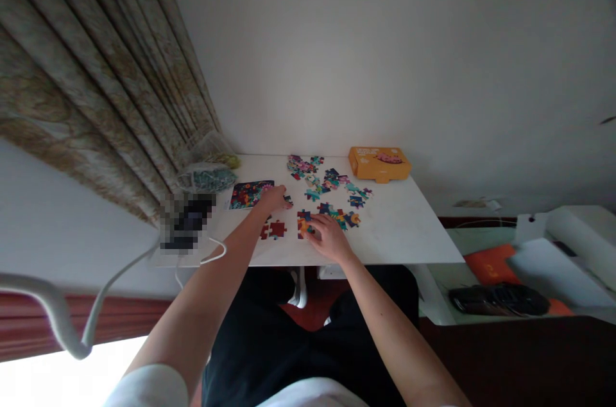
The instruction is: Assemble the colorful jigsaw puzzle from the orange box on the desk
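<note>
My left hand (274,199) reaches over the white table, its fingers closed on a dark puzzle piece (288,200) beside the printed picture sheet (246,194). Nearer the front edge, my right hand (330,237) has its thumb and curved fingers on a small block of orange, red and blue puzzle pieces (303,225). Part of that block is hidden under the fingers. Dark red puzzle pieces (277,229) lie to its left, partly behind my left forearm. Colourful loose pieces (332,178) are scattered beyond both hands, and more pieces (353,219) lie just past my right hand.
An orange puzzle box (379,164) stands at the table's back right. Plastic bags (206,177), a pixelated dark object (188,222) and a white cable (214,251) occupy the left side. A curtain (110,60) hangs there. Right of the table is a lower glass shelf (445,294) with assorted items.
</note>
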Demonstrator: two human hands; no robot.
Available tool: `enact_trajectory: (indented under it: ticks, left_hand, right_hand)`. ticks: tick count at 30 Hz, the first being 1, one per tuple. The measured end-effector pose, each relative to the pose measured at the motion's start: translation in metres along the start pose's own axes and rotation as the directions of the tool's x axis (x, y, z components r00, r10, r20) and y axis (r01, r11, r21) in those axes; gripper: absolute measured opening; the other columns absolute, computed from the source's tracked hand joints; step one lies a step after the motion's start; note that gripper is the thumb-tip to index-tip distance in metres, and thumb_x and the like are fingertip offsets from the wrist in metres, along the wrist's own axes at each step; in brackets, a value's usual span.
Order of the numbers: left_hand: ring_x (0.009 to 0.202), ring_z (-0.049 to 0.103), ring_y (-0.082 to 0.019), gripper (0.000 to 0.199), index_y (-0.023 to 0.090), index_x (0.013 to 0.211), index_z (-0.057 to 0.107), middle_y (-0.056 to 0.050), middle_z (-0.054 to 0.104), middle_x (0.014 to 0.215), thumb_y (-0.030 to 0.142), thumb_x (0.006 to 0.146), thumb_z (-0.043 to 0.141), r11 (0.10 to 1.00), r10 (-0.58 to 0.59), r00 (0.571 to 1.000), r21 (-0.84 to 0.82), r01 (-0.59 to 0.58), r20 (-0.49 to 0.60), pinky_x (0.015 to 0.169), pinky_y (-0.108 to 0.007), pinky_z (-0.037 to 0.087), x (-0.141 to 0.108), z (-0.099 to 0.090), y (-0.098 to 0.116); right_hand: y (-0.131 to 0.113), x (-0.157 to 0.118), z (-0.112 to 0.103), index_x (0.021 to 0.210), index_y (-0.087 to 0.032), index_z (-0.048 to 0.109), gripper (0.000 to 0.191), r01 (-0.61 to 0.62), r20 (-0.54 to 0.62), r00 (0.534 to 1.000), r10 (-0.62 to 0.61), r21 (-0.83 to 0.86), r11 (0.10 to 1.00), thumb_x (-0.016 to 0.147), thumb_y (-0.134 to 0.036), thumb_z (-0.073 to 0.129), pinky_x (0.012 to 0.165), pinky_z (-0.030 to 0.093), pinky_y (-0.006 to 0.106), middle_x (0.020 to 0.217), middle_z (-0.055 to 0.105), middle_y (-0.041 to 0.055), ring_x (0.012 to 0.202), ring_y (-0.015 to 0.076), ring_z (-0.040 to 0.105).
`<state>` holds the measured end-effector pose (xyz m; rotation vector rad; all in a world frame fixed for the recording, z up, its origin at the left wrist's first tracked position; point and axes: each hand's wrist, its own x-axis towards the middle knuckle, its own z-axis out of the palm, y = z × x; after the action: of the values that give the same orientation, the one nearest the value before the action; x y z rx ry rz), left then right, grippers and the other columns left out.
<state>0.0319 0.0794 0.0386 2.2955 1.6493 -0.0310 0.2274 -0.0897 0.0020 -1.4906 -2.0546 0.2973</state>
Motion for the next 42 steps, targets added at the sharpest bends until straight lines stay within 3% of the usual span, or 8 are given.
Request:
enact_trajectory:
  ticks: [5, 9, 13, 17, 23, 27, 34, 42]
  left_hand:
    - [0.094, 0.076, -0.029, 0.043, 0.015, 0.109, 0.074, -0.015, 0.079, 0.102, 0.044, 0.078, 0.082, 0.993, -0.121, 0.991, 0.003, 0.121, 0.053, 0.08, -0.032, 0.055, -0.008, -0.002, -0.003]
    - [0.107, 0.072, -0.033, 0.04, 0.014, 0.109, 0.075, -0.019, 0.076, 0.111, 0.047, 0.089, 0.071, 0.993, -0.115, 0.993, 0.024, 0.115, 0.007, 0.088, -0.036, 0.055, -0.014, -0.004, -0.002]
    - [0.129, 0.063, -0.03, 0.031, 0.021, 0.121, 0.074, -0.014, 0.069, 0.136, 0.027, 0.092, 0.065, 0.998, 0.03, 1.0, 0.048, -0.03, 0.001, 0.106, -0.037, 0.048, -0.018, -0.01, -0.008]
    - [0.132, 0.061, -0.021, 0.05, 0.031, 0.124, 0.074, 0.0, 0.069, 0.14, 0.007, 0.081, 0.067, 0.977, 0.203, 0.975, 0.049, -0.208, 0.092, 0.111, -0.026, 0.043, -0.018, -0.016, -0.02]
    - [0.131, 0.062, -0.026, 0.058, 0.028, 0.13, 0.071, -0.006, 0.066, 0.144, 0.006, 0.076, 0.065, 0.952, 0.268, 0.953, 0.114, -0.285, 0.142, 0.107, -0.034, 0.047, -0.01, -0.019, -0.027]
    - [0.126, 0.063, -0.031, 0.056, 0.027, 0.126, 0.072, -0.009, 0.069, 0.137, 0.011, 0.072, 0.07, 0.952, 0.248, 0.953, 0.138, -0.273, 0.174, 0.103, -0.04, 0.048, -0.004, -0.022, -0.023]
    - [0.102, 0.072, -0.026, 0.058, 0.024, 0.121, 0.072, -0.007, 0.076, 0.118, 0.017, 0.065, 0.079, 0.968, 0.205, 0.959, 0.104, -0.228, 0.196, 0.086, -0.03, 0.054, 0.0, -0.025, -0.017]
    - [0.115, 0.068, -0.029, 0.044, 0.023, 0.128, 0.068, -0.012, 0.071, 0.127, 0.03, 0.084, 0.072, 0.99, 0.123, 0.992, 0.065, -0.125, 0.041, 0.096, -0.036, 0.052, -0.013, -0.015, -0.013]
  right_hand:
    - [-0.001, -0.001, 0.0, 0.115, -0.022, 0.076, 0.026, 0.02, -0.013, 1.0, -0.02, -0.008, 1.0, 0.097, -0.038, 0.068, 0.109, 0.049, 0.046, 0.128, 0.072, 0.011, 0.121, 0.0281, 0.062]
    - [-0.001, -0.001, 0.001, 0.115, -0.023, 0.076, 0.025, 0.019, -0.024, 1.0, -0.019, -0.013, 1.0, 0.096, -0.037, 0.068, 0.109, 0.049, 0.047, 0.127, 0.072, 0.011, 0.121, 0.0285, 0.063]
    - [-0.001, -0.001, 0.0, 0.114, -0.024, 0.076, 0.024, 0.026, -0.029, 0.999, -0.026, -0.014, 1.0, 0.096, -0.036, 0.068, 0.108, 0.049, 0.047, 0.127, 0.072, 0.0103, 0.12, 0.0283, 0.063]
    - [-0.002, -0.001, -0.001, 0.114, -0.024, 0.076, 0.024, 0.036, -0.024, 0.999, -0.037, -0.009, 0.999, 0.095, -0.036, 0.069, 0.107, 0.049, 0.046, 0.126, 0.072, 0.0096, 0.119, 0.0283, 0.063]
    - [-0.002, -0.001, -0.002, 0.115, -0.025, 0.076, 0.024, 0.033, -0.01, 0.999, -0.033, 0.001, 0.999, 0.095, -0.037, 0.07, 0.108, 0.048, 0.047, 0.127, 0.072, 0.0089, 0.12, 0.0281, 0.062]
    - [-0.002, -0.001, -0.001, 0.115, -0.026, 0.076, 0.023, 0.029, -0.007, 1.0, -0.028, 0.004, 1.0, 0.094, -0.036, 0.07, 0.108, 0.047, 0.047, 0.127, 0.072, 0.0083, 0.12, 0.0277, 0.062]
    - [-0.002, -0.001, -0.002, 0.115, -0.026, 0.075, 0.024, 0.024, 0.005, 1.0, -0.024, -0.003, 1.0, 0.094, -0.036, 0.07, 0.109, 0.047, 0.048, 0.127, 0.071, 0.0089, 0.121, 0.0282, 0.062]
    - [-0.004, -0.001, -0.004, 0.114, -0.025, 0.075, 0.024, 0.012, 0.022, 1.0, -0.012, -0.003, 1.0, 0.093, -0.035, 0.072, 0.108, 0.047, 0.048, 0.128, 0.071, 0.0085, 0.122, 0.0279, 0.061]
